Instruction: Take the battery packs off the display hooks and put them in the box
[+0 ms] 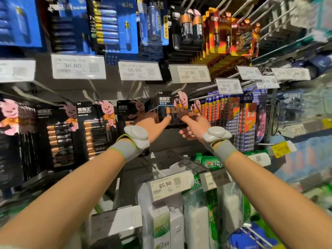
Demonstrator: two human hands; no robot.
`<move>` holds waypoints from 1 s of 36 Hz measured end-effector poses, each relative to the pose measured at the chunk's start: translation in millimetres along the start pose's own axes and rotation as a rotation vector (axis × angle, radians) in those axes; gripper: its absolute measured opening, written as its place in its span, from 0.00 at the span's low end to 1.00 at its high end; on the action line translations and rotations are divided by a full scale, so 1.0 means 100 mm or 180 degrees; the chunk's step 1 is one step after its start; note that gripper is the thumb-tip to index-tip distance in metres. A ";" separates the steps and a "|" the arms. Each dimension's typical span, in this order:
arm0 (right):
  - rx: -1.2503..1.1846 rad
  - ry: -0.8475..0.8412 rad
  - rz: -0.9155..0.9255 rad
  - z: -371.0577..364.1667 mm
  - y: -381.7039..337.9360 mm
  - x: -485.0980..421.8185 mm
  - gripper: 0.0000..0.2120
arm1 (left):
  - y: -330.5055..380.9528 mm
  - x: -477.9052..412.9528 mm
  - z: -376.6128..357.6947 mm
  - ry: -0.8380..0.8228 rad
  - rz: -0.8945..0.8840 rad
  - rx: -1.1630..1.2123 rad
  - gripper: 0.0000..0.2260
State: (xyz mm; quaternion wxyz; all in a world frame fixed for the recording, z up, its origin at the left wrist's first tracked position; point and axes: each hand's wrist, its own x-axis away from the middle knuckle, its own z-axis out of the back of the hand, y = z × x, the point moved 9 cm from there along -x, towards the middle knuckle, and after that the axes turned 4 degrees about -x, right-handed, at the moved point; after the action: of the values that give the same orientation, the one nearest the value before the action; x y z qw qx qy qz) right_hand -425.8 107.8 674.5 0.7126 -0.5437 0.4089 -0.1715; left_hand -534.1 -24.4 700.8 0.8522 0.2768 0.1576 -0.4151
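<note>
"Black card, copper cells: what has the grip got?" asks the desk.

"A whole stack of battery packs (170,109), hanging on its display hook (179,88) in the middle row of a shop rack. The left hand (152,127) curls round the stack's left edge, thumb on the front pack. The right hand (193,126) pinches the right side of that front pack. Both grips are closed on the packs."

"How should the lift go?"

"As a judgement from the frame, the packs seem to hang by their top cards. The stack should therefore slide straight out along the hook, toward the person, and stay level. A tilt could snag the cards on the hook's tip or knock the price tag (189,73) hanging just above. Firm pressure from both sides should stop the rear packs fanning out and dropping onto the white cartons (161,223) below."

"What crowds it?"

"Rabbit-printed packs (97,123) hang to the left. Blue-and-orange packs (239,123) hang just beside on the right — little room for the elbows to swing. The box is not in view, so the carry to it cannot be planned from here."
</note>
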 end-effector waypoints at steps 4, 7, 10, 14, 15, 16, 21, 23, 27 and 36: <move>0.0288 0.0171 -0.0130 0.03 0.03 0.06 0.17 | 0.07 0.07 0.01 -0.0011 -0.0018 0.0043 0.29; 0.0746 0.0297 -0.0068 0.15 0.05 0.23 0.30 | 0.17 0.28 0.13 0.0159 -0.0179 0.0110 0.29; 0.1017 0.0369 -0.0079 0.28 0.13 0.41 0.27 | 0.30 0.50 0.20 0.0350 -0.0387 0.0309 0.27; 0.1248 0.0479 -0.0058 0.52 0.16 1.10 0.09 | 0.58 1.04 0.05 0.0067 -0.0737 0.0714 0.17; 0.1193 0.0479 -0.0135 0.63 0.30 1.32 0.06 | 0.66 1.25 -0.08 -0.0022 -0.0788 0.0749 0.13; 0.1063 0.0464 -0.0127 0.65 0.35 1.36 0.06 | 0.68 1.30 -0.13 -0.0036 -0.0820 0.0729 0.10; 0.1046 0.0777 -0.0761 1.16 1.26 2.42 0.12 | 0.87 2.22 -1.11 -0.0665 -0.0810 0.0842 0.03; 0.1286 0.0829 -0.0977 1.27 1.57 2.91 0.07 | 0.88 2.62 -1.50 -0.0939 -0.0757 0.0862 0.03; 0.1597 0.0953 -0.1771 1.71 2.35 4.10 0.07 | 1.10 3.67 -2.51 -0.1832 -0.1019 0.0723 0.08; 0.1998 0.1459 -0.3088 2.57 3.21 6.30 0.06 | 1.48 5.42 -3.84 -0.3156 -0.1141 0.0500 0.08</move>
State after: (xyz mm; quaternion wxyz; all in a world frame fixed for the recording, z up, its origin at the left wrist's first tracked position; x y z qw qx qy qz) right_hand 89.7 -51.3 150.4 0.5735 -0.3816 0.1879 -0.7002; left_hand -102.7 -55.0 174.7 0.7168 0.0790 -0.2508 -0.6458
